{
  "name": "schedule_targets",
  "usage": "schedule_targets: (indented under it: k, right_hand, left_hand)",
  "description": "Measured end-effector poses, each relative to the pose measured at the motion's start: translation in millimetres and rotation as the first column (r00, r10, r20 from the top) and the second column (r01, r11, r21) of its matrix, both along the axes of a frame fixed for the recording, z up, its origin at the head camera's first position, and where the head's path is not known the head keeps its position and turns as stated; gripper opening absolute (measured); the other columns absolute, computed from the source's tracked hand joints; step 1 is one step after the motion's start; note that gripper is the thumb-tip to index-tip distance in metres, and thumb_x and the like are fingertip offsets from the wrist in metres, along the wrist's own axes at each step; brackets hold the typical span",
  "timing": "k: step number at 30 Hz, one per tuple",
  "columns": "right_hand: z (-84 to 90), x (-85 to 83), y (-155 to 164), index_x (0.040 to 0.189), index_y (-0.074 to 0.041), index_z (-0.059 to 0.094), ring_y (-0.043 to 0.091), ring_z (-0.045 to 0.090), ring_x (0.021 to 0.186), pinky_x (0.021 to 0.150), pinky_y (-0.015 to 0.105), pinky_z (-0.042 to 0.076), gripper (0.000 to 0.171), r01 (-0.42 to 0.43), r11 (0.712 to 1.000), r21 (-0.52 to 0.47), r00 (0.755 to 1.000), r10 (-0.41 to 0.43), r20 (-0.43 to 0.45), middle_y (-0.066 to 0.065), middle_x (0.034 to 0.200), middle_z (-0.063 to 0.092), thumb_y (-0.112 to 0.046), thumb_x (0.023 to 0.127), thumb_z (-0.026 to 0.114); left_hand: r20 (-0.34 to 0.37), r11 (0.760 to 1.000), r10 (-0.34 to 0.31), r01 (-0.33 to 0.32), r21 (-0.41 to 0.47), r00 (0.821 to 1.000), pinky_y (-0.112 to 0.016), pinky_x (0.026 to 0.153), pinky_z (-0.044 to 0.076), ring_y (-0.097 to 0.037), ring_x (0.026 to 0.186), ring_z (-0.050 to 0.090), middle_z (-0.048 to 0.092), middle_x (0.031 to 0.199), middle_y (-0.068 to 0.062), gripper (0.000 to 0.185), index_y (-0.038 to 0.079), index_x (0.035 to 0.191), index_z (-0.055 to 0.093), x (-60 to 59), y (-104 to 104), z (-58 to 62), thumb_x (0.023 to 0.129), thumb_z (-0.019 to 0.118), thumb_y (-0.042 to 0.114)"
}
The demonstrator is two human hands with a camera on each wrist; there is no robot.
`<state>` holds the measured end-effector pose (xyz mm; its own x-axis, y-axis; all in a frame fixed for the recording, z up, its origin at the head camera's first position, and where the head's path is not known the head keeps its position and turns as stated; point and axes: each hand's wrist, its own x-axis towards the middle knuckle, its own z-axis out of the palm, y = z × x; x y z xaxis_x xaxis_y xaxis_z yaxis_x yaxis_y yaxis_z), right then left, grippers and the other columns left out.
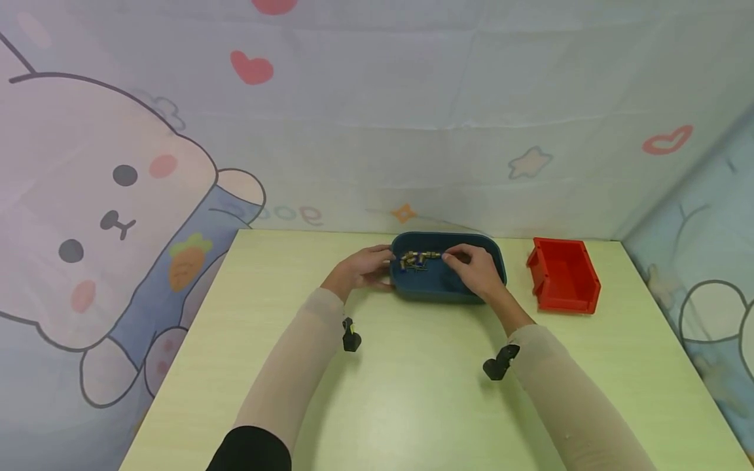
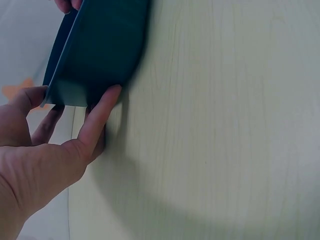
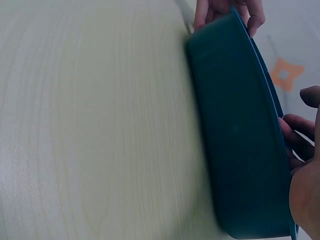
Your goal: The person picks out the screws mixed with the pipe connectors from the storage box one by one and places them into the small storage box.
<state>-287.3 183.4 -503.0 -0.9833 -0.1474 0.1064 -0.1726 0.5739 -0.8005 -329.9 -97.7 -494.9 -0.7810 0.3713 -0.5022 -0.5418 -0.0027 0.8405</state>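
Observation:
A dark teal plastic bin [image 1: 436,294] stands at the back of the table, with several small brass fittings [image 1: 415,260] with blue ends inside, toward its left side. My left hand [image 1: 366,267] holds the bin's left end. In the left wrist view its fingers [image 2: 97,115] spread against the end wall, one of them at the rim. Over the bin's right side, my right hand [image 1: 476,269] reaches in, fingertips beside the blue end of one fitting. The right wrist view shows the right thumb [image 3: 311,96] apart from the other fingers; the bin wall hides the fittings there.
To the right of the teal bin stands a red open-front plastic bin [image 1: 567,302]. The pale wood-grain table [image 1: 412,392] ends at the back against a printed cloth [image 1: 377,163].

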Motion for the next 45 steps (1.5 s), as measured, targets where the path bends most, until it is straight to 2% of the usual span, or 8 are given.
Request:
schedule_targets:
  k: [5,13,18,28,37,45]
  right_hand:
    - [1.4,1.4,-2.3,0.124,-0.006,0.075,0.031,0.068,0.108,0.095,0.052,0.056,0.031,-0.018,1.000,-0.005,1.000,0.018,-0.008,0.014,0.119,0.074,-0.031,0.108,0.066]
    - [-1.4,0.7,-4.1,0.122,-0.007,0.075,0.029,0.068,0.103,0.090,0.050,0.056,0.030,-0.052,0.998,0.036,0.998,0.053,-0.044,0.012,0.115,0.074,-0.032,0.109,0.064]
    - [-2.3,0.8,-3.0,0.123,-0.008,0.075,0.029,0.068,0.105,0.092,0.051,0.056,0.030,-0.045,0.998,0.043,0.998,0.047,-0.049,0.012,0.117,0.074,-0.032,0.109,0.064]
    - [-0.8,-0.2,-3.1,0.124,-0.008,0.075,0.030,0.069,0.107,0.092,0.052,0.057,0.031,-0.049,0.998,0.035,0.998,0.050,-0.026,0.012,0.119,0.074,-0.033,0.109,0.064]
    - [4.2,-7.5,-4.5,0.127,-0.004,0.073,0.032,0.068,0.110,0.092,0.051,0.057,0.033,-0.106,0.993,0.056,0.993,0.102,0.061,0.015,0.121,0.073,-0.030,0.108,0.066]
    - [3.2,-15.4,-7.6,0.130,-0.002,0.071,0.030,0.068,0.106,0.088,0.049,0.058,0.036,-0.091,0.995,0.039,0.992,0.087,0.091,0.015,0.117,0.072,-0.029,0.106,0.069]
  left_hand:
    - [0.034,1.000,0.006,-0.007,0.022,0.999,-0.064,0.107,0.050,-0.034,0.152,0.041,0.040,0.165,-0.022,0.066,0.016,0.169,0.030,-1.5,-0.1,-1.1,0.108,0.056,0.009]
    - [0.071,1.000,0.010,-0.011,0.013,0.997,-0.064,0.108,0.049,-0.032,0.152,0.041,0.042,0.164,-0.021,0.068,0.016,0.168,0.031,-2.8,2.2,1.0,0.106,0.056,0.010]
    - [0.089,1.000,-0.004,0.004,0.006,0.996,-0.065,0.110,0.048,-0.031,0.155,0.037,0.036,0.168,-0.017,0.065,0.017,0.169,0.029,-4.7,4.8,1.8,0.109,0.056,0.015]
    - [0.122,1.000,0.000,-0.001,0.009,0.993,-0.064,0.112,0.046,-0.030,0.156,0.033,0.029,0.172,-0.016,0.070,0.020,0.170,0.025,-3.3,3.5,4.5,0.110,0.060,0.018]
    - [0.116,1.000,0.013,-0.015,0.017,0.993,-0.064,0.111,0.047,-0.030,0.156,0.034,0.032,0.170,-0.017,0.069,0.019,0.170,0.027,-2.3,2.5,3.8,0.110,0.061,0.018]
    - [0.112,1.000,0.014,-0.015,0.003,0.994,-0.064,0.108,0.050,-0.030,0.155,0.037,0.035,0.168,-0.017,0.067,0.018,0.169,0.031,-3.3,4.4,1.4,0.110,0.062,0.019]
